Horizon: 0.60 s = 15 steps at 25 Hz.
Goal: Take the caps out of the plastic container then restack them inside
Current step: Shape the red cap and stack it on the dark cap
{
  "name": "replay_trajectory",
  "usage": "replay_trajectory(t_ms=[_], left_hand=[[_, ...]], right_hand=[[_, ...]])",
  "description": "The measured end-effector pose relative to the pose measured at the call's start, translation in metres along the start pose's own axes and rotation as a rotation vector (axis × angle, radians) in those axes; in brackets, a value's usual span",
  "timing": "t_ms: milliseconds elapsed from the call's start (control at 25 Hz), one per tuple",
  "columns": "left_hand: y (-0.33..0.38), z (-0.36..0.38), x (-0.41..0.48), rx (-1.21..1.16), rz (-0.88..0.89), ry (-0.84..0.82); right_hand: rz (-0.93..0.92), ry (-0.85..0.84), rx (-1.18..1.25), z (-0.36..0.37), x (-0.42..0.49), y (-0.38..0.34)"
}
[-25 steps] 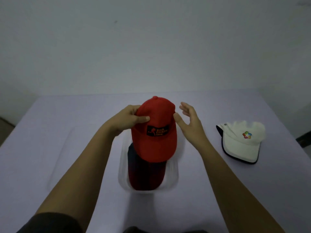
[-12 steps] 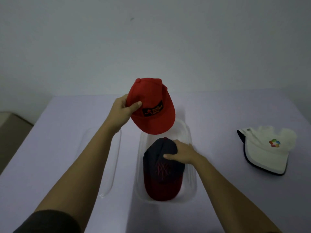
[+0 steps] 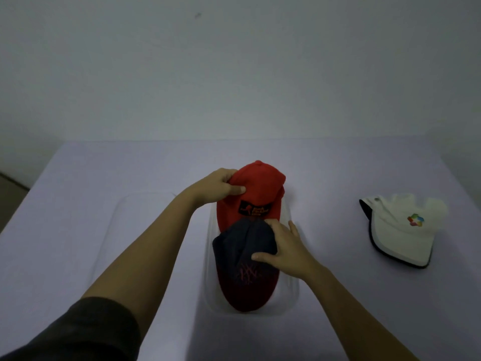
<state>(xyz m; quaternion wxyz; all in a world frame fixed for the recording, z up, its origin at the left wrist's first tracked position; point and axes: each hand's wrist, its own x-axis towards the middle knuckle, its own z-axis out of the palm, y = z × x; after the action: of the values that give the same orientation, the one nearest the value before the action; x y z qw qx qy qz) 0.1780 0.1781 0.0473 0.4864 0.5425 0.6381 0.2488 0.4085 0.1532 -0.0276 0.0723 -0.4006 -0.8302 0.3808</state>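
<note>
My left hand (image 3: 220,187) grips a red cap (image 3: 256,194) by the crown, holding it over the far end of the clear plastic container (image 3: 291,290). The red cap's brim dips behind the navy cap. My right hand (image 3: 285,250) rests on the crown of a navy cap with a dark red brim (image 3: 243,267), fingers curled over it and thumb on its front. That cap lies in the container with its brim toward me. A white cap with a coloured logo (image 3: 402,231) lies on the table to the right, apart from both hands.
A clear lid (image 3: 125,230) lies flat on the pale purple tablecloth (image 3: 78,191) left of the container, partly under my left forearm. A plain wall stands behind the table's far edge. The table's left edge drops off at the far left.
My left hand has lowered the red cap from above the table to just behind the navy cap. My right hand has closed more firmly on the navy cap's crown.
</note>
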Motion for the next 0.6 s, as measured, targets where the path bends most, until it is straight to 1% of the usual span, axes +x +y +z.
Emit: replay_trajectory(t_ms=[80,200,320,440,520,600], left_hand=[[-0.005,0.005,0.004,-0.027,-0.046,-0.057],[-0.018,0.014,0.007,-0.082,-0.119,-0.1],[-0.031,0.027,0.009,-0.071,-0.208,-0.141],[-0.041,0.035,0.01,-0.029,-0.308,-0.144],[-0.046,0.037,0.011,0.016,-0.318,-0.139],[-0.05,0.036,0.011,0.069,-0.289,-0.122]], right_hand=[[-0.001,-0.007,0.06,0.0,0.0,0.001],[0.007,-0.011,0.169,0.001,0.0,0.002],[0.021,-0.008,0.195,0.001,0.0,0.001],[0.051,0.035,0.178,0.002,0.004,0.002],[0.093,0.084,0.183,0.004,0.006,0.004],[0.149,0.076,0.236,0.003,0.008,0.007]])
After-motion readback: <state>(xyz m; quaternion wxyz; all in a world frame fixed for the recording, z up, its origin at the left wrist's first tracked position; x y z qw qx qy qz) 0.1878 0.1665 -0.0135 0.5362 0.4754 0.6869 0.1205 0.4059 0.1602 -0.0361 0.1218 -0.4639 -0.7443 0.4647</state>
